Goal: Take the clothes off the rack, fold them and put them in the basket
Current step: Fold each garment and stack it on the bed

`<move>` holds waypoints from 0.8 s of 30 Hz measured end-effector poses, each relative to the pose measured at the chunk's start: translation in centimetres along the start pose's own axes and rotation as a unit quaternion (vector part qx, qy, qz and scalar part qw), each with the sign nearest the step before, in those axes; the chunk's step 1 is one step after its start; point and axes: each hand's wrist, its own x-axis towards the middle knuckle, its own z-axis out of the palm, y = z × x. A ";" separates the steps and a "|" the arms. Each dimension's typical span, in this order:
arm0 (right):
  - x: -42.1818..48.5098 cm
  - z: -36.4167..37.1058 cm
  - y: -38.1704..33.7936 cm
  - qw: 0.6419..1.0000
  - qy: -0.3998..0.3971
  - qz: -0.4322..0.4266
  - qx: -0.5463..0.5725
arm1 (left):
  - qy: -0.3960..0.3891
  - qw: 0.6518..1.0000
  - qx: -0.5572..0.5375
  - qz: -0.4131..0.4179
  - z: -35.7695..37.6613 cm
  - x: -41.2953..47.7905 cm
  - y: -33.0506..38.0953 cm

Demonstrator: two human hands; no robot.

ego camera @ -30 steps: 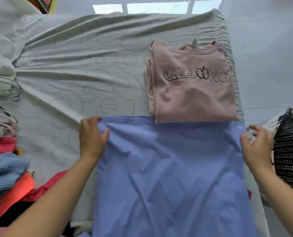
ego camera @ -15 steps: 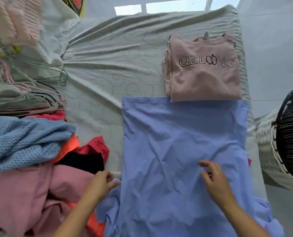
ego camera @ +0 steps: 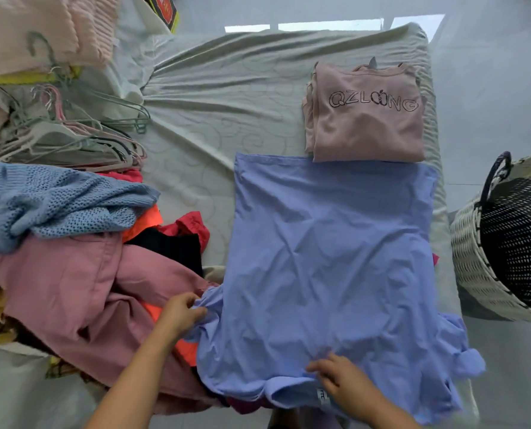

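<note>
Grey-green quilted sheet [ego camera: 214, 97] covers the bed, wrinkled toward the upper left. Periwinkle-blue shirt [ego camera: 329, 258] lies flat and face down on the right half of it, hem away from the person, collar end nearest, with a small label showing at the neck. Heap of unfolded clothes at left: dusty pink garment [ego camera: 72, 292] lowest, blue open-knit sweater [ego camera: 50, 202] across the top, bits of orange, red and black fabric between them and the shirt. White wicker basket [ego camera: 474, 267] with a dark lining and a dark handle stands on the floor just off the bed's right edge, tilted toward the bed; no folded clothes visible inside it. Folded pink top [ego camera: 369, 119] printed QZLOONG sits at the bed's far right, its near edge touching the blue shirt's hem. Tangle of wire hangers [ego camera: 72, 134] lies at upper left, beside pale pink knitwear. Left hand [ego camera: 180, 314] pinches the bunched left sleeve of the blue shirt, fingers curled round the cloth. Right hand [ego camera: 341, 379] rests on the shirt near the collar, fingers fairly straight, pressing the fabric flat.
</note>
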 end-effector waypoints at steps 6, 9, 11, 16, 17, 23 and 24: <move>-1.2 0.8 -1.4 0.988 -0.139 -0.023 -0.064 | 0.023 0.965 -0.249 -0.073 -1.0 -1.0 -1.6; -1.3 0.8 -1.4 0.992 -0.091 -0.010 -0.081 | -0.013 0.971 -0.217 -0.095 -1.3 -1.1 -1.6; -1.1 0.9 -1.2 0.993 -0.057 0.011 -0.102 | -0.058 0.975 -0.192 -0.098 -1.1 -1.2 -1.3; -0.8 0.4 -2.1 0.981 -0.126 0.039 -0.144 | -0.063 0.987 -0.112 -0.099 0.1 -1.4 -0.4; -0.9 0.4 -2.4 0.978 -0.131 0.034 -0.161 | -0.059 0.986 -0.120 -0.097 0.2 -1.5 -0.4; -1.5 0.4 -2.8 0.983 -0.131 0.013 -0.131 | -0.019 0.986 -0.166 -0.015 -0.4 -3.9 0.7; -1.3 0.1 -2.9 0.993 -0.099 0.025 -0.064 | -0.004 0.993 -0.116 0.026 -0.4 -4.2 1.4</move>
